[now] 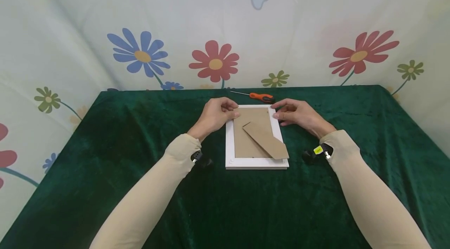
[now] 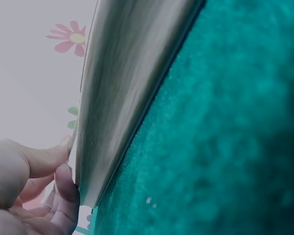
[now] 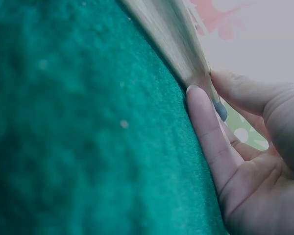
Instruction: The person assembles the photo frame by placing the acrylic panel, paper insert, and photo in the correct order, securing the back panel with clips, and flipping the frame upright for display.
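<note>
Both hands, left hand (image 1: 215, 115) and right hand (image 1: 295, 114), pinch the far corners of a white picture frame (image 1: 230, 143) lying face-down, its cardboard backing (image 1: 247, 136) up, on the green velvet desk (image 1: 105, 155).

Even, soft light overhead; both wrist views blurred and tinted.

The head view is bright and evenly lit, with faint shadows under the sleeves and along the near edge of the white frame (image 1: 256, 163) on the green cloth (image 1: 105, 171), whose velvet nap shows pale sheen patches. Straight lines bow slightly toward the corners. Both wrist views are close-up, out of focus, bluish, and darker along the cloth's far side.
</note>
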Available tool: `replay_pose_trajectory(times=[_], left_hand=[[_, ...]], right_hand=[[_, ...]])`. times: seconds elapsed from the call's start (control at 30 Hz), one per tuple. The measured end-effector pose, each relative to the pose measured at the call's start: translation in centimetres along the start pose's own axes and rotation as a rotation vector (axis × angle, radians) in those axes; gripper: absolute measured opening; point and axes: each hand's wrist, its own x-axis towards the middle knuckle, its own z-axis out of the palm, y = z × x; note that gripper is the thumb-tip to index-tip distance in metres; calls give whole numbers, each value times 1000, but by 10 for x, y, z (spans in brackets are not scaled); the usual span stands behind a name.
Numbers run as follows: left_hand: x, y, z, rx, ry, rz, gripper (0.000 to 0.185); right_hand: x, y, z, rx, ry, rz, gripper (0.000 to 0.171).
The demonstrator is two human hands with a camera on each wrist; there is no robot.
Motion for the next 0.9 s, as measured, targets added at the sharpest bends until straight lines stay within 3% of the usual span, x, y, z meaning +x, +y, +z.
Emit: replay_pose_trajectory(times=[0.37, 0.9], left_hand=[[4, 2, 4, -14, 11, 35, 28], [1, 1, 0, 65, -22, 11, 31]], right_hand=[[-3, -2, -2, -8, 17, -9, 54], [-1, -1, 1, -7, 7, 3, 54]])
